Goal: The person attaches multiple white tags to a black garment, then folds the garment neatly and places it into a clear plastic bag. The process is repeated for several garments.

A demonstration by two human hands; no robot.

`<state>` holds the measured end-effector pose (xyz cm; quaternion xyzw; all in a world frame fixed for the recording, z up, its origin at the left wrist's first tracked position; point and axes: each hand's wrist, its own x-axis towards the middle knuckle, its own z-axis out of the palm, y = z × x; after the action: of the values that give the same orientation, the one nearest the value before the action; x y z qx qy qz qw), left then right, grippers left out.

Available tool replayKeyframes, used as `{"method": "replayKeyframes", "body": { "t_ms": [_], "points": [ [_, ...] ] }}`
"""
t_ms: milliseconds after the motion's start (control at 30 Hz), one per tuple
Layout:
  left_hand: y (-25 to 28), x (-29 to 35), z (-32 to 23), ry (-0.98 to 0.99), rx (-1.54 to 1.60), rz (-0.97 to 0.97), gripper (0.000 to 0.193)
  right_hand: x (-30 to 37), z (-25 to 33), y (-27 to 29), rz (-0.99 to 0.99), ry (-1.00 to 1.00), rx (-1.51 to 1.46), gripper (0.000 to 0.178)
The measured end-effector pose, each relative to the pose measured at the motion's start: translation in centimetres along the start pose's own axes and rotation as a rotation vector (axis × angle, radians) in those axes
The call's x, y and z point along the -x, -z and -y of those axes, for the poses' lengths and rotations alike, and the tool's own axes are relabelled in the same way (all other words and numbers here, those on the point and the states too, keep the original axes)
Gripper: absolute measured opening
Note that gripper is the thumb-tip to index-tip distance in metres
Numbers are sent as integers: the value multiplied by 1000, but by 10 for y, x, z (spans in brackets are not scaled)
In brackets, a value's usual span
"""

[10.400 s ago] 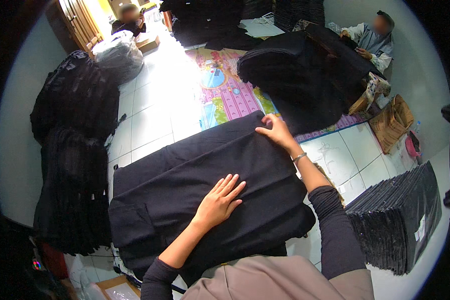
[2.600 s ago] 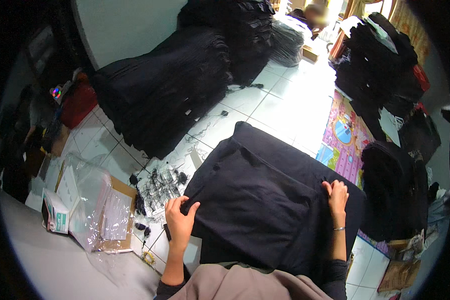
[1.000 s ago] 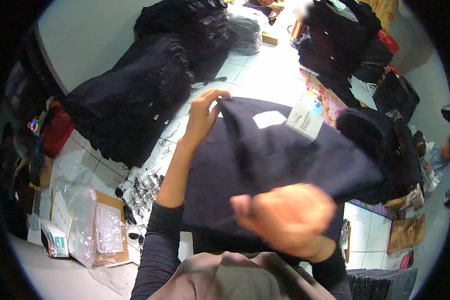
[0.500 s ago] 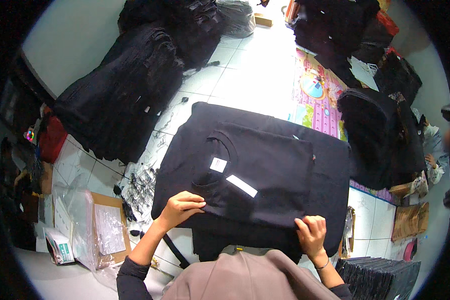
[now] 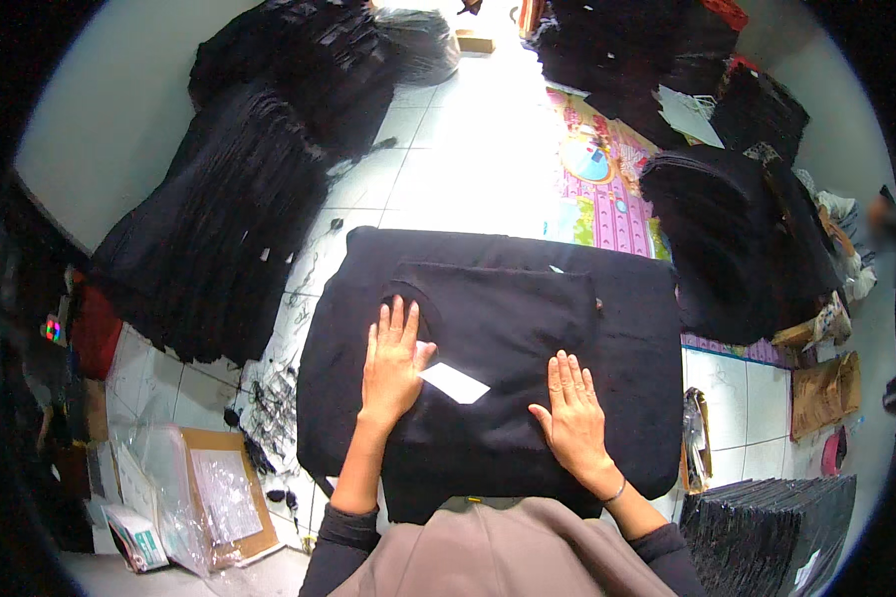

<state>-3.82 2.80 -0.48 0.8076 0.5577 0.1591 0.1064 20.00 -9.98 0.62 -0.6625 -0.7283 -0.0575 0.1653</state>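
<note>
A folded black shirt [image 5: 508,308] lies on a low surface covered with black cloth [image 5: 632,398] in front of me. My left hand [image 5: 392,363] rests flat on the shirt by its round neckline, fingers stretched out and over the collar area. My right hand [image 5: 570,413] lies flat on the lower right of the shirt, fingers extended. Between the hands sits a white paper tag [image 5: 456,383], its left end close to my left thumb. The label at the neck is hidden under my left hand.
Large heaps of black garments [image 5: 209,229] stand at the left, with another pile [image 5: 737,239] at the right. A stack of packed black items [image 5: 767,527] is at lower right. A cardboard piece with clear plastic [image 5: 224,488] lies at lower left. A colourful mat [image 5: 607,179] covers the floor beyond.
Both hands have let go of the shirt's near edge and moved forward onto it, now flat. My left hand covers the neck label. The view has shifted slightly.
</note>
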Motion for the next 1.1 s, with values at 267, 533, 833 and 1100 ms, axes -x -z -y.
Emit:
{"method": "replayKeyframes", "body": {
  "t_ms": [267, 533, 833, 1100],
  "points": [
    [24, -70, 24, 29, 396, -210, 21, -112, -82, -17, -205, -89, -28, 46],
    [-31, -114, 24, 142, 226, -361, 17, -148, -106, -40, -133, 147, -58, 21],
    [-34, -109, 32, 112, 291, -506, 8, -163, -143, -33, -61, 178, -477, 24],
    [-36, -115, 39, 176, 278, -346, 37, -133, -135, -48, 104, -403, -376, 54]
  ]
}}
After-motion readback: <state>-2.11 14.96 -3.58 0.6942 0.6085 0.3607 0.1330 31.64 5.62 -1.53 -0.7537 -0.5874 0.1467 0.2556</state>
